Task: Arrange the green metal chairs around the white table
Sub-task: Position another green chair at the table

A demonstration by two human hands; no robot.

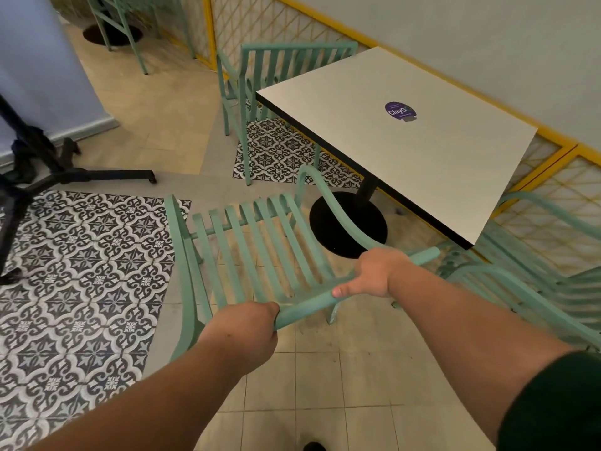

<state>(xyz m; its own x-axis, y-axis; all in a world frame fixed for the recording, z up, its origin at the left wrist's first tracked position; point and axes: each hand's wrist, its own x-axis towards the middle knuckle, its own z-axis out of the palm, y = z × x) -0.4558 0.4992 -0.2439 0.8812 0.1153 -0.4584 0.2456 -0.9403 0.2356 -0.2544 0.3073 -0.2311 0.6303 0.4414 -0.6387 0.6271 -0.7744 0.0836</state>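
Observation:
A green metal chair (247, 242) with a slatted seat stands in front of me, just left of the white table's black round base. My left hand (242, 330) grips the left end of its top back rail. My right hand (370, 273) grips the same rail farther right, thumb lying along it. The white table (374, 138) with a purple sticker stands against the wall at the right. A second green chair (276, 92) stands at the table's far end. A third green chair (536, 275) is at the table's near right end, blurred.
A black stand with spreading legs (65, 170) sits at the left in front of a pale banner (39, 70). Another green frame (126, 30) stands at the back left. A yellow lattice fence (292, 24) runs along the wall behind the table.

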